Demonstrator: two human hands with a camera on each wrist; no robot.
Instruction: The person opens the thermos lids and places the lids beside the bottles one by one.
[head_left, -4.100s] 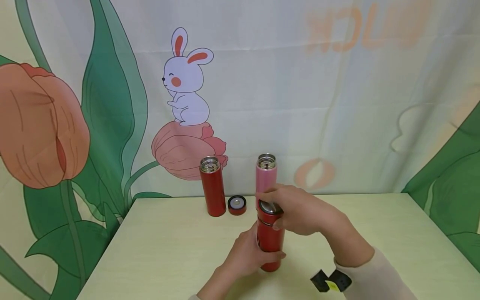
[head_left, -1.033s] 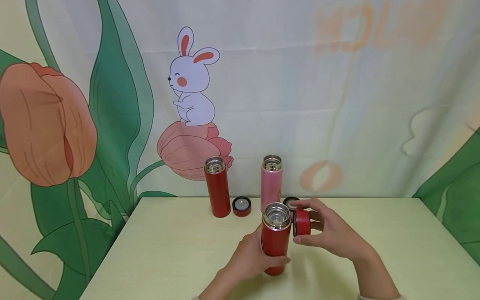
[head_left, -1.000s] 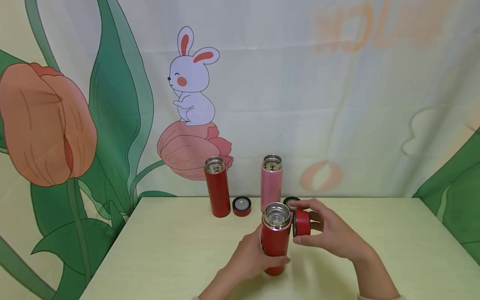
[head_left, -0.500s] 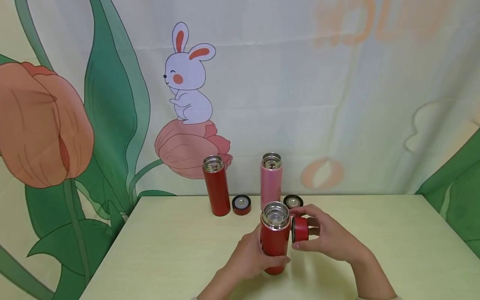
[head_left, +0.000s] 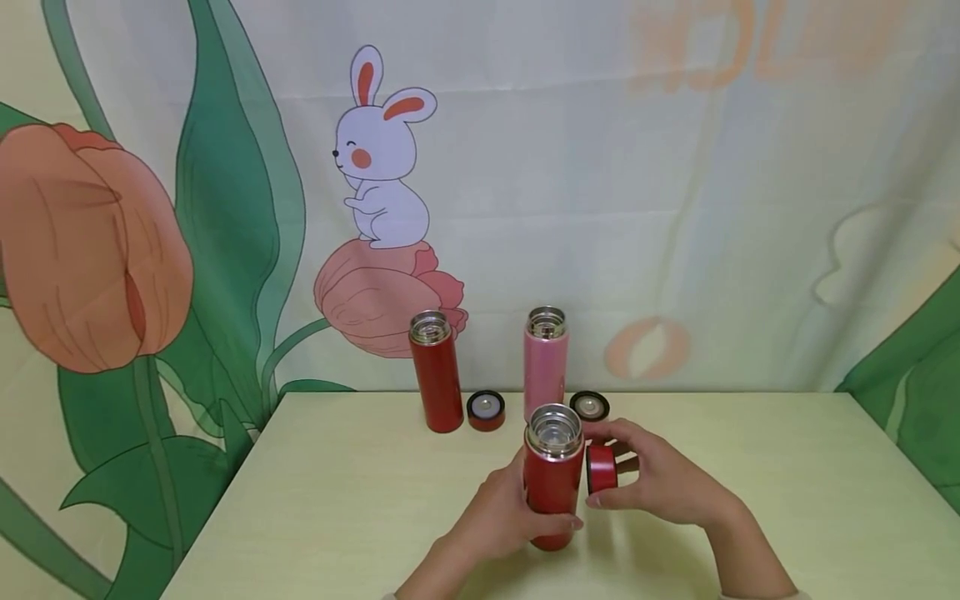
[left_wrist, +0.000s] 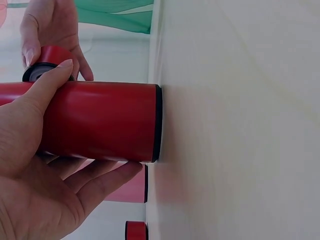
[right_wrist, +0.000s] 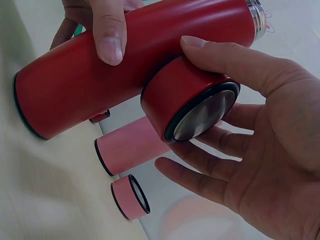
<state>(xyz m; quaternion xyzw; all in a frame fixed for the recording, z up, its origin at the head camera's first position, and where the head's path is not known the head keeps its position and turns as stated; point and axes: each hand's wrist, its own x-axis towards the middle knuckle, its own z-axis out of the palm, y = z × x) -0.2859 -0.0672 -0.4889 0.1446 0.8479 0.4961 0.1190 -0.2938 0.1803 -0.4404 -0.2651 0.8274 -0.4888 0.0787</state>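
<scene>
My left hand (head_left: pixel 498 512) grips an uncapped red thermos bottle (head_left: pixel 552 487) round its lower body. The bottle stands upright, its steel mouth facing up. Close to its right side, my right hand (head_left: pixel 660 477) pinches a red lid (head_left: pixel 602 469) between thumb and fingers, tipped on its side with the black-rimmed underside towards the bottle. In the right wrist view the lid (right_wrist: pixel 192 102) shows its shiny metal top. From the left wrist, the bottle's black base (left_wrist: pixel 158 122) appears right at the table surface.
Behind stand a second open red bottle (head_left: pixel 437 379) and an open pink bottle (head_left: pixel 545 367), partly hidden by the front one. Beside them a red lid (head_left: pixel 486 411) and a pink lid (right_wrist: pixel 130 197) lie underside up on the table (head_left: pixel 360 500). A printed cloth (head_left: pixel 570 167) hangs behind.
About four seconds ago my right hand held the lid on top of the front bottle. Now the lid is off, beside it. Over the last second, hand and lid have sunk slightly.
</scene>
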